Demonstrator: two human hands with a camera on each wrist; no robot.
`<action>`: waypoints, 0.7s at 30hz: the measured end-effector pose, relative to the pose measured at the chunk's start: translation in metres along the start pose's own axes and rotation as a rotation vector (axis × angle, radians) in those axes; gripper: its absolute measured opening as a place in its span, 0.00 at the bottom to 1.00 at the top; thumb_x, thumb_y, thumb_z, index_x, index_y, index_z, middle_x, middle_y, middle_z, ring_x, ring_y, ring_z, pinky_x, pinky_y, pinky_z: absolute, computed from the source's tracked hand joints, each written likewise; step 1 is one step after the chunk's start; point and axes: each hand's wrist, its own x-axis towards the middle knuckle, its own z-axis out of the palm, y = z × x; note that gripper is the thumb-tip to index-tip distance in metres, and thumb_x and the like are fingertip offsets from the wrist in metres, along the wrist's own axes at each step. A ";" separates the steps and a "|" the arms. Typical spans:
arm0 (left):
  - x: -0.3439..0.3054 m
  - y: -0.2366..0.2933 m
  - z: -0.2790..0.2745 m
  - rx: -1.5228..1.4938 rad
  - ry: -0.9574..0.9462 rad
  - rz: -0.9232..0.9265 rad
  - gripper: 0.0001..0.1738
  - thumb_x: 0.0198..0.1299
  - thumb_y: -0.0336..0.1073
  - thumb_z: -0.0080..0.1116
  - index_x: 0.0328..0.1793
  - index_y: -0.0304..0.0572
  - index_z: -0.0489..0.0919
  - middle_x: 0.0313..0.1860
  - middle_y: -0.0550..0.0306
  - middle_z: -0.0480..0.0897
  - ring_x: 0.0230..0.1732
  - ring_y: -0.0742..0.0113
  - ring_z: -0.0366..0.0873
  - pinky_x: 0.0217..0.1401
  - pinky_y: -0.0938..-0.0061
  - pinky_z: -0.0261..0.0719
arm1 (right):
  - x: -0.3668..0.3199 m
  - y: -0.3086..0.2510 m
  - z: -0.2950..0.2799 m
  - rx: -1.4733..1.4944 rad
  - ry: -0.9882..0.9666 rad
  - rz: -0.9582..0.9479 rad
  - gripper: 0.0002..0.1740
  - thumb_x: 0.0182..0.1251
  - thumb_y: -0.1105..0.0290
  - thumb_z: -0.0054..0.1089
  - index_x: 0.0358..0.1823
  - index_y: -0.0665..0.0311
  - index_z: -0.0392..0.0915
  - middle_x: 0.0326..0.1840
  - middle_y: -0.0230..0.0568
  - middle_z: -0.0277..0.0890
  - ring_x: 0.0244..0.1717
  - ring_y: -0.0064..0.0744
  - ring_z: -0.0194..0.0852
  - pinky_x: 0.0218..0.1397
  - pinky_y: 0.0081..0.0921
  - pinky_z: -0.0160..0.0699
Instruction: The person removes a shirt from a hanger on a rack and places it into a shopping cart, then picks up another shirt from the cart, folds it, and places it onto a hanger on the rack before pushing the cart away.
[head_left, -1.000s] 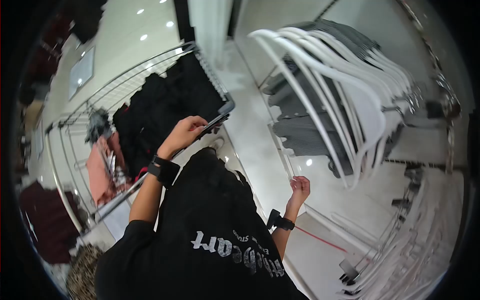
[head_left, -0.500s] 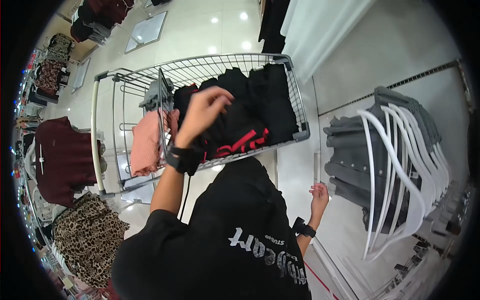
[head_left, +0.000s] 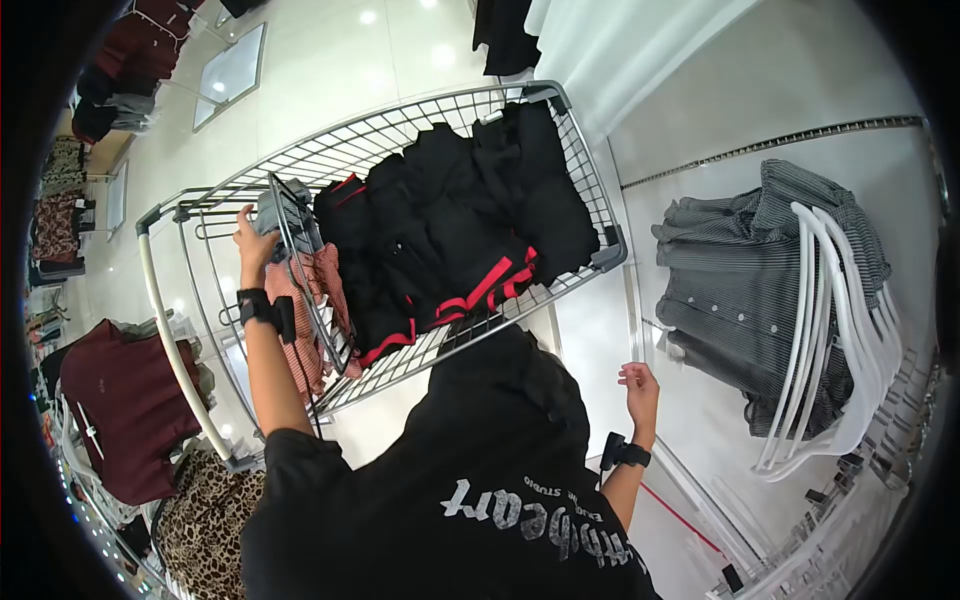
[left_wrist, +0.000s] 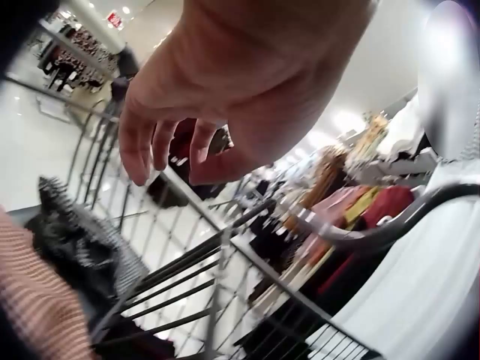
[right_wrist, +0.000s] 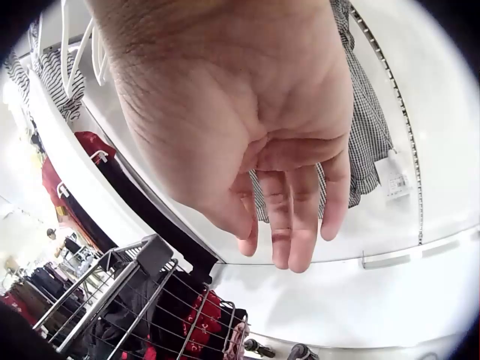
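Note:
My left hand (head_left: 256,247) is over the narrow handle-end section of a wire shopping cart (head_left: 372,124), close to a grey garment (head_left: 283,212). Its fingers bend loosely downward in the left wrist view, with nothing between them. A pink checked garment (head_left: 303,335) lies beside the grey one. Black clothes with red trim (head_left: 430,200) fill the main basket. My right hand (head_left: 640,392) hangs relaxed between the cart and a rack of striped grey shirts (head_left: 725,310), fingers slightly bent and holding nothing.
White hangers (head_left: 840,370) stick out at the right, with metal rack hooks below them. A maroon top (head_left: 128,410) and leopard-print clothes (head_left: 212,520) hang at the left. The cart's pale push handle (head_left: 180,350) runs along its left end.
My left hand has moved from the cart's near rim, across the black clothes, to the grey garment at the left. The right hand stays low at the right, still relaxed.

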 end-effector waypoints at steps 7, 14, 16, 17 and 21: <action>0.027 -0.035 0.036 0.329 -0.143 -0.255 0.32 0.47 0.35 0.48 0.64 0.52 0.66 0.59 0.31 0.68 0.58 0.31 0.65 0.61 0.56 0.66 | -0.008 0.007 0.023 -0.023 -0.109 0.055 0.06 0.67 0.74 0.48 0.39 0.68 0.74 0.35 0.39 0.76 0.36 0.27 0.76 0.41 0.24 0.79; 0.014 0.052 -0.069 -0.032 0.687 -0.019 0.26 0.48 0.26 0.41 0.57 0.31 0.70 0.50 0.35 0.77 0.53 0.39 0.73 0.58 0.59 0.68 | -0.026 0.003 0.025 -0.025 -0.018 0.054 0.07 0.67 0.74 0.48 0.39 0.70 0.74 0.34 0.40 0.77 0.34 0.27 0.76 0.40 0.23 0.78; -0.027 0.130 -0.111 -0.338 0.718 0.111 0.21 0.53 0.25 0.41 0.55 0.25 0.70 0.47 0.40 0.78 0.45 0.48 0.75 0.54 0.65 0.69 | -0.025 -0.001 0.026 0.006 0.023 0.010 0.06 0.65 0.75 0.50 0.39 0.69 0.75 0.33 0.40 0.78 0.33 0.27 0.77 0.39 0.22 0.77; -0.035 0.144 -0.115 -0.563 0.733 0.128 0.19 0.57 0.27 0.41 0.54 0.24 0.70 0.45 0.42 0.77 0.42 0.53 0.74 0.51 0.68 0.69 | -0.024 -0.005 0.025 0.019 0.050 -0.011 0.06 0.64 0.75 0.51 0.39 0.68 0.75 0.33 0.40 0.79 0.33 0.27 0.78 0.39 0.22 0.76; -0.116 0.243 -0.101 -0.771 0.359 0.244 0.18 0.63 0.34 0.44 0.54 0.29 0.72 0.45 0.50 0.78 0.42 0.62 0.74 0.47 0.74 0.71 | -0.016 -0.057 0.023 -0.008 0.097 -0.267 0.07 0.63 0.75 0.52 0.41 0.69 0.75 0.35 0.44 0.79 0.38 0.34 0.79 0.42 0.26 0.76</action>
